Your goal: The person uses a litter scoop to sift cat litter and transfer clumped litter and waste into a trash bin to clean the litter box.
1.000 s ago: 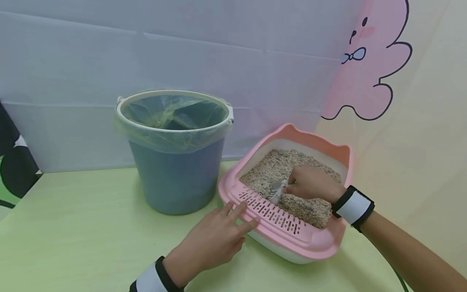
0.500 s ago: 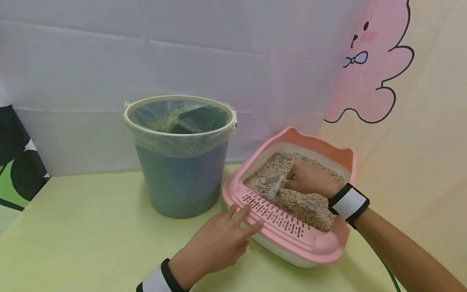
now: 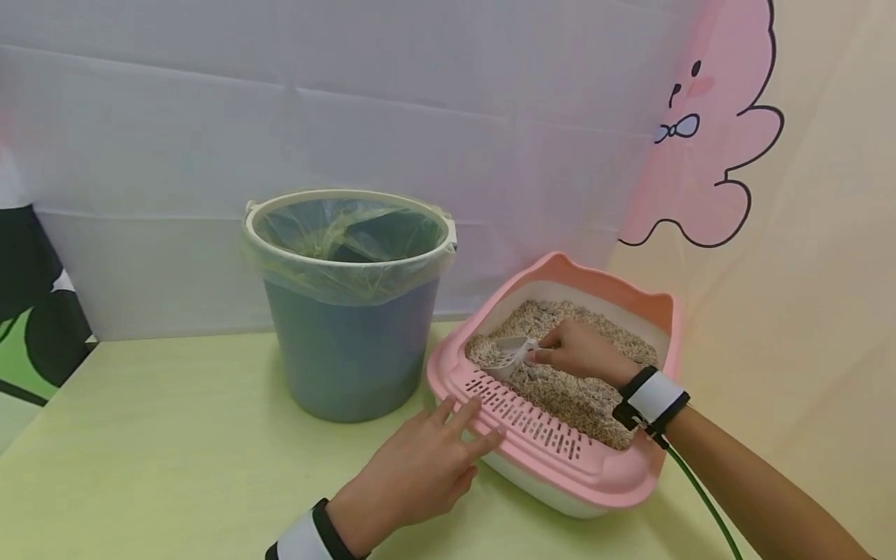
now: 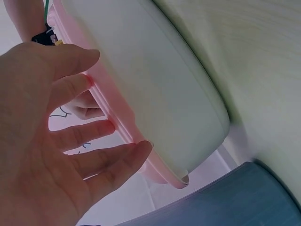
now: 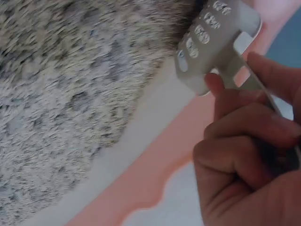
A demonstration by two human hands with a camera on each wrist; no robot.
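The right hand (image 3: 577, 351) has its grip curled around a grey slotted scoop (image 3: 509, 355) inside the pink litter box (image 3: 560, 459) on the green worktop (image 3: 175, 459) — the left hand (image 3: 413, 470), fingers straight, rests against the box's slotted rim.

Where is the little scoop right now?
In the head view, the scoop is in the right hand, over the litter at the near-left corner of the pink litter box.

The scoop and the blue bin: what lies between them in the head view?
In the head view, between the scoop and the blue bin lie only the litter box's pink rim and a bare strip of green table.
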